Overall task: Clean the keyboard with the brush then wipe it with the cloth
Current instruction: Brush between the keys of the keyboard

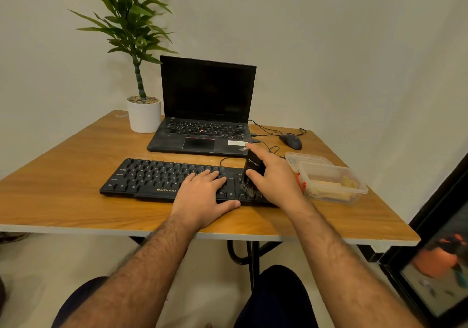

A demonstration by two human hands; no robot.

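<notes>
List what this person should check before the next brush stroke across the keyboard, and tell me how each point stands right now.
1. Brush gripped: ok, the right hand holds it, thumb and fingers round the black body.
2. Bristles on the keys: ok, they meet the right end of the keyboard.
3. Keyboard steadied: ok, the left hand lies flat on it.
4. Path clear: not ok, the left hand covers keys just left of the brush.
5. Cloth ready: cannot tell; something pale lies in the clear plastic container, unidentifiable.
6. Cable out of the way: ok, it runs behind the keyboard.
</notes>
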